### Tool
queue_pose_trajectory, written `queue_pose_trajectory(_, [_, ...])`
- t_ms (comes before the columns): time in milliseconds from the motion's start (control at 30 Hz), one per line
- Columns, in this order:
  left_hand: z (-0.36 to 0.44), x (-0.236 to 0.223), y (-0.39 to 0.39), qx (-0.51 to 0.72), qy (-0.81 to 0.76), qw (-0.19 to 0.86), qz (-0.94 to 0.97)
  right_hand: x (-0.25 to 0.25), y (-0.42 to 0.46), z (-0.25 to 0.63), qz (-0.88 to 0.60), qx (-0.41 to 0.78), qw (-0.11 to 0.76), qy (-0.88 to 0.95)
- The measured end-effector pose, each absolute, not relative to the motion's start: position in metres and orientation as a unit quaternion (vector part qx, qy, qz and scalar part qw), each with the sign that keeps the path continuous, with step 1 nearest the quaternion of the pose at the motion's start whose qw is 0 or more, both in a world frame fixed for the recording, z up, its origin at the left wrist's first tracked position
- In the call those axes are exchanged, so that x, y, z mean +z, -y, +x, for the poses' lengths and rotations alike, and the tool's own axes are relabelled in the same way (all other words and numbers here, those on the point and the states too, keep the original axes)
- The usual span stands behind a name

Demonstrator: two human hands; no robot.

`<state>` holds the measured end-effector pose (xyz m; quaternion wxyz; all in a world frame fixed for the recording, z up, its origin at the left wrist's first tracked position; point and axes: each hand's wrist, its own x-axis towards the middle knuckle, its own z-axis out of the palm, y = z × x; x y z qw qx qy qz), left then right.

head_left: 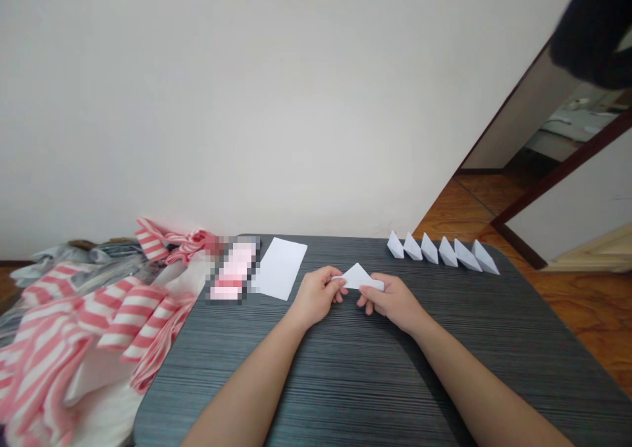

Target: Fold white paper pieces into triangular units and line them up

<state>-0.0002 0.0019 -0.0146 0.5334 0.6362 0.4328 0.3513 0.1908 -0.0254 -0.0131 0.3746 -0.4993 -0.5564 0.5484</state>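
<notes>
A small white folded paper piece [358,276], triangular on top, is held just above the dark striped table [345,374]. My left hand [318,294] pinches its left end with closed fingers. My right hand [392,300] pinches its right end, fingers curled. Both forearms rest on the table. A row of several finished white folded paper triangles [441,251] stands along the table's far right edge. A flat white paper sheet [280,267] lies at the far left of my hands.
A pink and white pixelated item [234,270] lies next to the flat sheet. Red-and-white striped cloth [93,328] is heaped off the table's left side. A white wall stands behind; a wooden floor [582,302] and a doorway are to the right.
</notes>
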Motion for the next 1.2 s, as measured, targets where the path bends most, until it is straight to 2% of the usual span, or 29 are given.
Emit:
queue_pose_trajectory(533, [-0.0016, -0.0135, -0.0057, 0.422, -0.437, 0.549, 0.575, -0.0177, 0.0241, 0.1941, -0.499, 0.578, 0.399, 0.508])
queue_pose_trajectory(1200, [-0.0017, -0.0128, -0.0055, 0.44, -0.457, 0.547, 0.547, -0.0154, 0.0248, 0.1921, -0.499, 0.588, 0.417, 0.482])
